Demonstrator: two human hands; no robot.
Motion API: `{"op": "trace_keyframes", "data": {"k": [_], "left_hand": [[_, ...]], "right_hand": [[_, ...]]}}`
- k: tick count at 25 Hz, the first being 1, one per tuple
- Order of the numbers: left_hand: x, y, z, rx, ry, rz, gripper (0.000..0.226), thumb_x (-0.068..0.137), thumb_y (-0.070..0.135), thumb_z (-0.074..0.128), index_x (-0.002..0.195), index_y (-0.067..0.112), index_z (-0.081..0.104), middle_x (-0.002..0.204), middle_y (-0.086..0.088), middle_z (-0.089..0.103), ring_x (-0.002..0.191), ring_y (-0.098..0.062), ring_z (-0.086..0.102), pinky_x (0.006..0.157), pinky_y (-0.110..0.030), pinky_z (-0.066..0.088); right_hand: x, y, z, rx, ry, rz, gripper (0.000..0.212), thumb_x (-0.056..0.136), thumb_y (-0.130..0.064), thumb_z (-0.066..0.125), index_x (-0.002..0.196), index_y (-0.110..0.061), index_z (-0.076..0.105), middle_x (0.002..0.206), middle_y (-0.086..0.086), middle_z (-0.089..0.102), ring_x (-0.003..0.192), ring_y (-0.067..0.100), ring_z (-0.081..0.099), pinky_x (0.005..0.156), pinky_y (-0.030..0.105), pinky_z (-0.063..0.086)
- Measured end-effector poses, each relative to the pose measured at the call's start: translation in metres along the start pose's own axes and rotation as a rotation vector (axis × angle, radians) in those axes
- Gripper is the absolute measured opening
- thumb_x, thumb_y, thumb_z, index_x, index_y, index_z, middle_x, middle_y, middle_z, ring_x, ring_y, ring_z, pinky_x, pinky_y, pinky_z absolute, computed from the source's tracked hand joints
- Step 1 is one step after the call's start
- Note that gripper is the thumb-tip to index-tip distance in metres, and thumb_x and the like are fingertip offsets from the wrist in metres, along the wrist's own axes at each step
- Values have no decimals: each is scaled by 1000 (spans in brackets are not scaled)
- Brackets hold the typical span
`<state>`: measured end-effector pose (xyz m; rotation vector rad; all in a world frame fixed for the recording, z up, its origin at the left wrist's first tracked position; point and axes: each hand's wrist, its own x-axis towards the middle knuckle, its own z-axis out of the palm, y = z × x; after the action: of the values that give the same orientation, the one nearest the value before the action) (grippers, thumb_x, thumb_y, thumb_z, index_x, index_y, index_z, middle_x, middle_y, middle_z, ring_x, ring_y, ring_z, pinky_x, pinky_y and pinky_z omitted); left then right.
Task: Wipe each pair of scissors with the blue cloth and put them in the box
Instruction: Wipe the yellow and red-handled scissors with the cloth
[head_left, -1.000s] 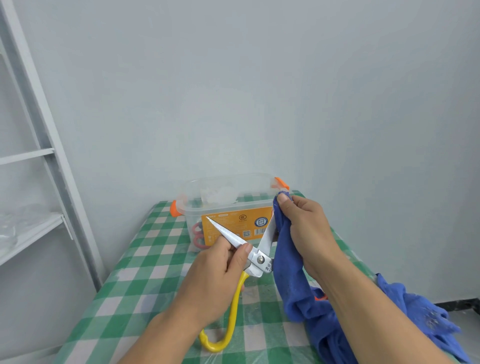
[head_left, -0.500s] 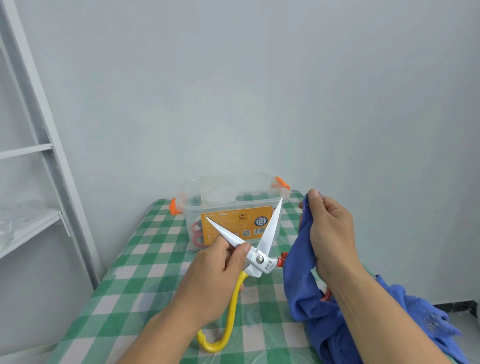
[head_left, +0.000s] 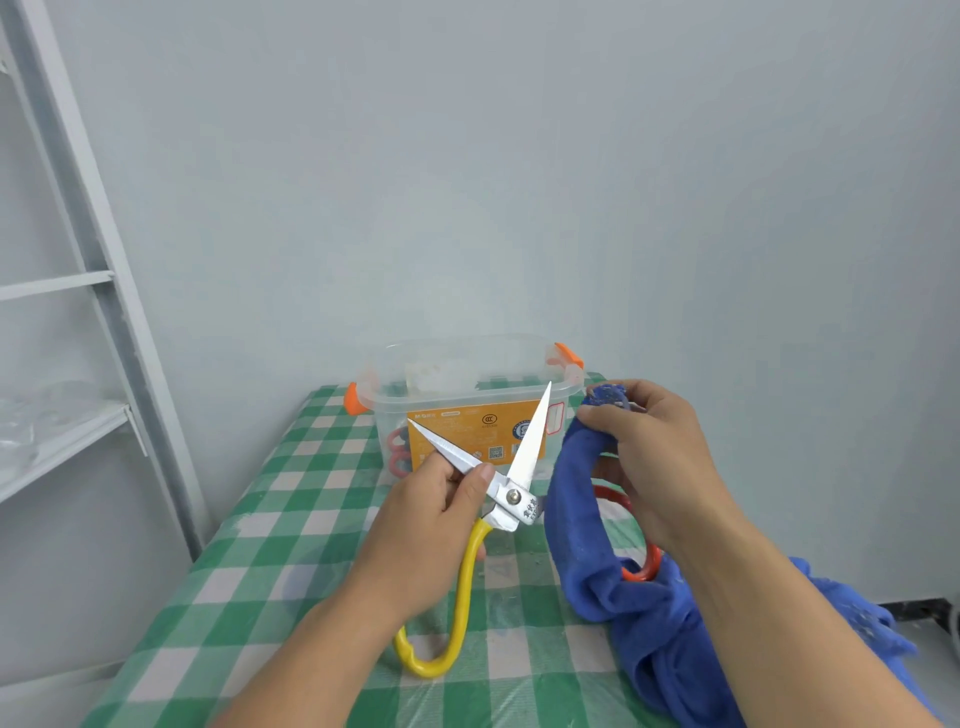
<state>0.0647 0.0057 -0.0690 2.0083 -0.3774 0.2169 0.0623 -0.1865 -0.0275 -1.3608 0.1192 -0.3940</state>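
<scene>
My left hand (head_left: 426, 525) grips the yellow-handled scissors (head_left: 511, 493) near the pivot, blades spread apart and pointing up and away. My right hand (head_left: 649, 467) holds a bunched end of the blue cloth (head_left: 576, 525) just right of the blades, apart from them. The cloth trails down over the table's right edge. Behind the scissors stands the clear plastic box (head_left: 467, 379) with orange clips and an orange label. Red scissor handles (head_left: 397, 452) show through its left wall. An orange-red scissor handle (head_left: 644, 569) lies on the table, partly under the cloth and my right wrist.
The table has a green and white checked cover (head_left: 291, 525) under clear film and stands against a pale wall. A grey metal shelf frame (head_left: 104, 291) stands at the left.
My right hand has pulled the cloth off the right blade and moved rightward, away from the scissors. My left hand keeps holding the spread scissors in about the same place.
</scene>
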Motion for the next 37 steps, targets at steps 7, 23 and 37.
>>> {"op": "trace_keyframes", "data": {"k": [7,23,37], "left_hand": [[1,1,-2,8,-7,-3,28,103,35,49,83,17,53,51,16,59,54,-13,67,59,-32,48],[2,-2,-3,11,-32,22,28,103,35,49,87,13,56,51,16,58,53,-13,67,63,-40,53],[8,-11,-10,55,-9,25,33,102,39,51,86,11,56,50,11,48,67,-31,66,60,-40,56]], "right_hand": [[-3,-4,-10,-535,-20,-81,43,84,-6,73,121,-23,59,123,8,56,98,22,66,64,28,57],[-13,-11,-24,-334,153,-148,19,89,-2,57,84,-18,65,83,15,70,70,31,66,66,45,57],[-18,28,14,-1047,-256,-830,17,84,-19,63,98,-28,69,88,-18,62,85,9,53,70,31,46]]}}
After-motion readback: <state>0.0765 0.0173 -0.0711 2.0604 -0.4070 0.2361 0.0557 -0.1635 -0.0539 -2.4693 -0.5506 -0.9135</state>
